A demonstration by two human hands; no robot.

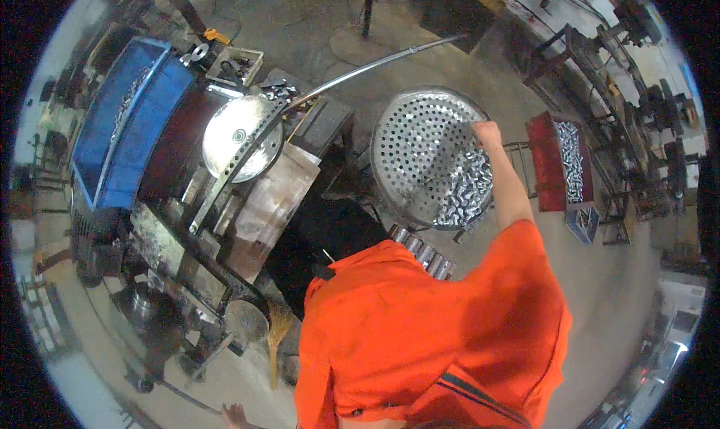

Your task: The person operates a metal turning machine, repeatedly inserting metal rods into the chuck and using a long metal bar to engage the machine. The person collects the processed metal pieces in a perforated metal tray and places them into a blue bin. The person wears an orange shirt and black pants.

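Observation:
My right arm reaches forward, and my right hand (487,133) is closed in a fist at the right edge of a round perforated metal tray (409,133). Whatever the fingers hold, if anything, is hidden. A heap of small shiny metal parts (466,193) covers the tray's right and near side. Low at the left, my left hand (236,415) shows only in part, its fingers apart and nothing visible in them. Close to it ends a thin dark rod (187,397).
A machine with a bright round disc (238,138) and a long curved metal bar (352,69) stands left. Beyond it is a blue bin (142,121). A red bin (547,163) of metal parts stands right. Metal cylinders (421,253) line up beside my body; a straw broom (278,331) stands left.

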